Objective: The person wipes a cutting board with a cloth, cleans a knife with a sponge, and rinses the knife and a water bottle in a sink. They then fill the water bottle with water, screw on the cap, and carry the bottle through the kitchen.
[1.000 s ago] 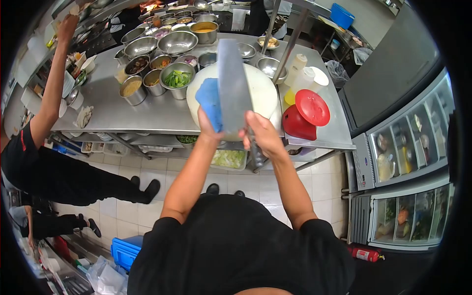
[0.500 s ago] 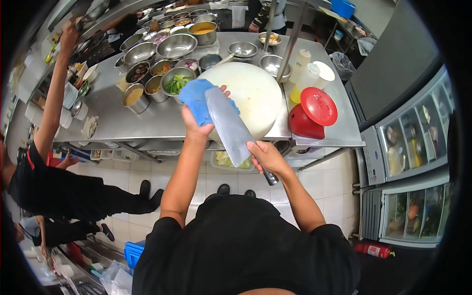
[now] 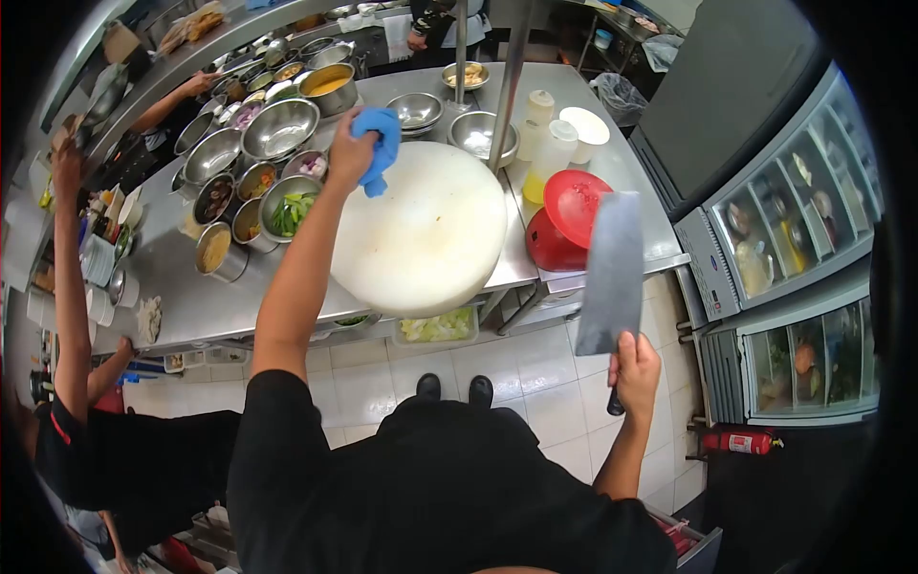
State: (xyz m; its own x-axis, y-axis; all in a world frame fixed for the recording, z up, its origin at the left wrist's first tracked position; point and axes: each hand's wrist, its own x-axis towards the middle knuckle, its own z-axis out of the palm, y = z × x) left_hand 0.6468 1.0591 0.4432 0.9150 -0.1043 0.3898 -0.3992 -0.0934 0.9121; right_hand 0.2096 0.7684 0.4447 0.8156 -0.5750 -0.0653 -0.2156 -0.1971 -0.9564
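Observation:
My left hand (image 3: 352,153) is closed on a crumpled blue cloth (image 3: 382,143) over the back left edge of a thick round white chopping board (image 3: 421,230). In my right hand (image 3: 635,371) is a cleaver (image 3: 612,277), gripped by its dark handle. Its broad blade points upward, well to the right of the board, and overlaps the red scale (image 3: 557,241) with its red dish (image 3: 574,206) in my view. A few small dark specks lie on the board.
Metal bowls (image 3: 279,130) and pots of food stand left of the board, one with chopped greens (image 3: 293,212). Squeeze bottles (image 3: 551,153) stand behind the scale. A metal post (image 3: 512,86) rises from the steel table. Another person's arm (image 3: 72,258) reaches up at left. Glass-door fridges (image 3: 794,230) line the right.
The cleaver has moved from the cloth out to the right, its blade now upright. My left hand has carried the cloth, now bunched up, to the board's back left edge.

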